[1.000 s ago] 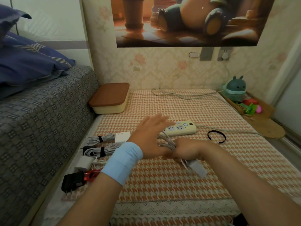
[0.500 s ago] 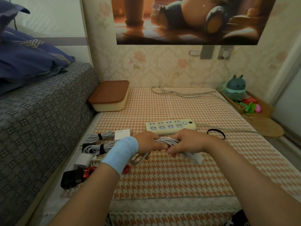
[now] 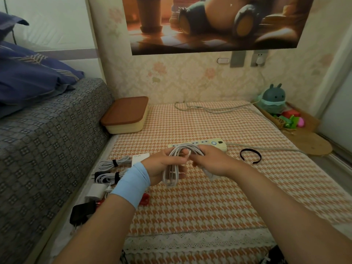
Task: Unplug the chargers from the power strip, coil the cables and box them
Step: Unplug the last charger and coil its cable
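Fingers of the left hand curl round a looped white charger cable, held above the orange houndstooth mat, while the right hand pinches the top of the loops just in front of the cream power strip. Winding looks nearly finished. Hold the loops even and firmly gripped, take the black strap lying to the right, bind the middle, and only then go for the cream box with a brown lid.
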